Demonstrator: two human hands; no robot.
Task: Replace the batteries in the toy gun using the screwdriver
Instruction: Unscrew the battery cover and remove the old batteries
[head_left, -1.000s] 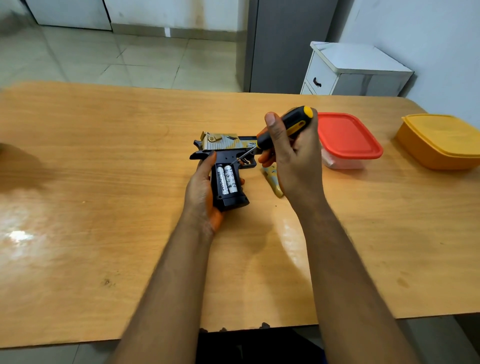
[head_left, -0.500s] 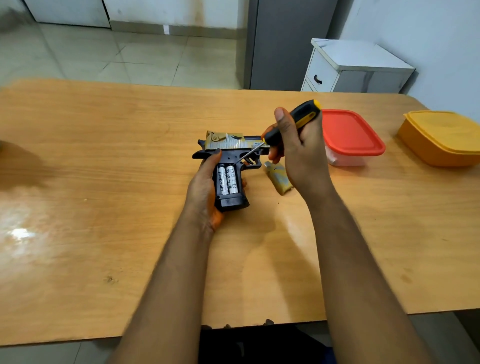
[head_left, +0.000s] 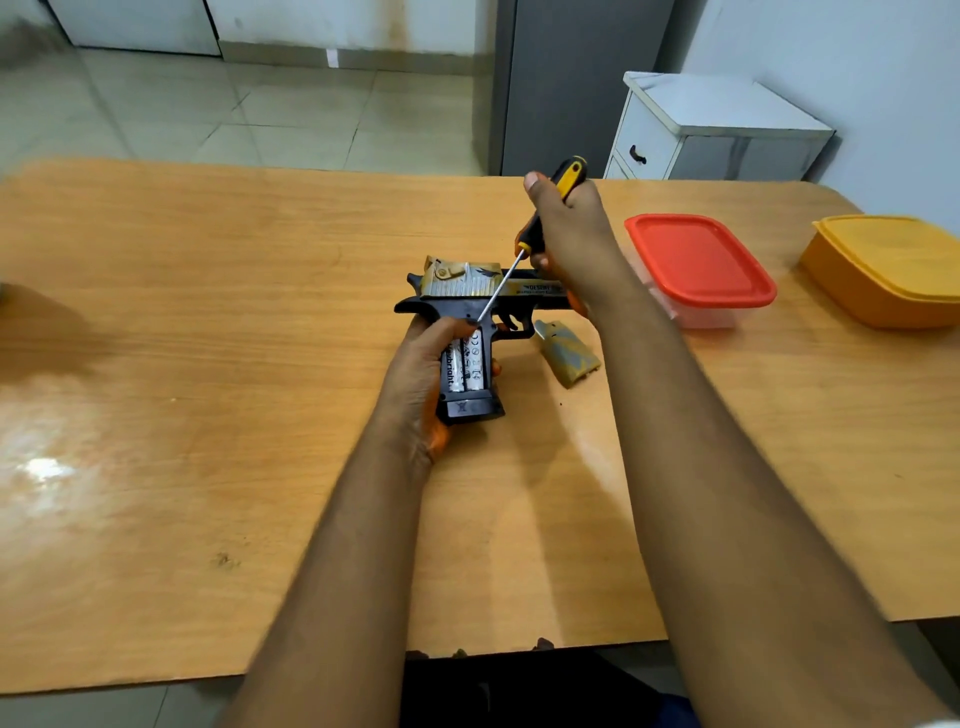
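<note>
A black and gold toy gun (head_left: 470, 291) lies on its side in the middle of the wooden table (head_left: 208, 364), grip towards me. Its grip is open and two white batteries (head_left: 466, 364) sit side by side inside. My left hand (head_left: 421, 374) grips the gun's handle, thumb near the top of the batteries. My right hand (head_left: 569, 236) holds a black and yellow screwdriver (head_left: 540, 221) above the gun. The metal shaft slants down left, with its tip at the top of the battery bay. The gold battery cover (head_left: 566, 353) lies loose just right of the grip.
A clear box with a red lid (head_left: 698, 265) stands right of the gun, close behind my right forearm. An orange lidded box (head_left: 888, 267) sits at the table's far right. A white cabinet (head_left: 717, 124) and a grey door stand beyond the table.
My right hand has risen and tilted the screwdriver more upright, its tip staying at the top of the battery bay. My left hand keeps its hold on the grip.
</note>
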